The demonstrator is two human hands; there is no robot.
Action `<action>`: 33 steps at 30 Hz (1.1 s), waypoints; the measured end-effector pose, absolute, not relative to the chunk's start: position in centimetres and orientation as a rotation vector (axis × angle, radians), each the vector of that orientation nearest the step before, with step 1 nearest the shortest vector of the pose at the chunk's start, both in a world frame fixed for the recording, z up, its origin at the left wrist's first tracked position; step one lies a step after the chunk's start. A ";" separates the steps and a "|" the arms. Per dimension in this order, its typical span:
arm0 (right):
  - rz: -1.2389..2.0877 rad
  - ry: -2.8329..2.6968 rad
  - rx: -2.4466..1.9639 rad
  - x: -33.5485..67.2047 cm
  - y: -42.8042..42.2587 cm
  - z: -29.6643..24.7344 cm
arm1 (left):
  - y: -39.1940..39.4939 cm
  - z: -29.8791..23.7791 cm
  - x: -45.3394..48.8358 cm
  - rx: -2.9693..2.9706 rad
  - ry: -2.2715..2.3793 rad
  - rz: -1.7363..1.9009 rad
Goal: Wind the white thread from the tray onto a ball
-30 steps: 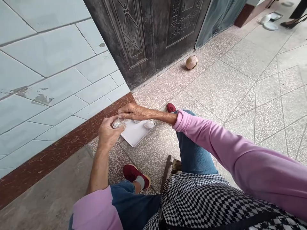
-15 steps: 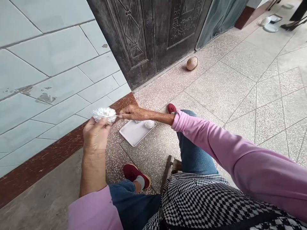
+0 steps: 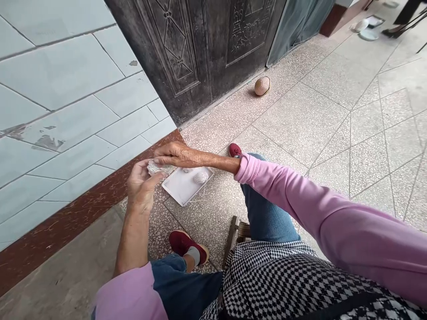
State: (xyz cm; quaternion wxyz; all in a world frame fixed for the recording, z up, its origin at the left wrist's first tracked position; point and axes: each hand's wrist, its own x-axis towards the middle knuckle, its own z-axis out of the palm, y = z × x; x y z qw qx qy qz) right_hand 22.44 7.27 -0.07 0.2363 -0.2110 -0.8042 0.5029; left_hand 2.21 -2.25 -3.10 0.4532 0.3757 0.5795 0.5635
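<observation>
My left hand [image 3: 142,184] cups a small pale ball of wound thread [image 3: 156,167] above the floor. My right hand [image 3: 173,154] reaches across from the right, fingers pinched at the ball's top edge, apparently on the thread. Just below and right of the hands a white tray [image 3: 180,189] lies on the terrazzo floor. On it sits a second ball of thread [image 3: 201,178], with a thin strand trailing off the tray's right side.
A pale tiled wall with a red-brown base strip [image 3: 66,226] runs along the left. A dark carved door [image 3: 200,49] stands behind, a small ball [image 3: 262,86] before it. My red shoes [image 3: 187,245] and a wooden stool edge [image 3: 235,231] are below.
My left hand had lifted the ball up and left, away from the right hand. It has come back down and right, meeting the right hand's fingers over the tray again.
</observation>
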 end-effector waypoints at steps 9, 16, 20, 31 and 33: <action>1.368 -2.084 -0.726 23.1 9.3 -1.2 | -3.1 -0.6 3.4 0.850 1.199 1.368; 1.308 -2.464 -0.628 21.7 5.7 -1.0 | -2.8 -0.5 1.5 0.813 1.256 1.594; 1.340 -2.517 -0.552 21.3 4.3 -0.8 | -2.5 -1.6 0.1 0.840 1.348 1.626; 1.453 -2.086 -0.684 22.8 8.2 -0.3 | -2.6 -2.6 1.4 0.980 1.430 1.294; 1.434 -2.058 -0.667 23.2 9.2 -1.0 | -3.0 -1.7 2.3 0.922 1.326 1.248</action>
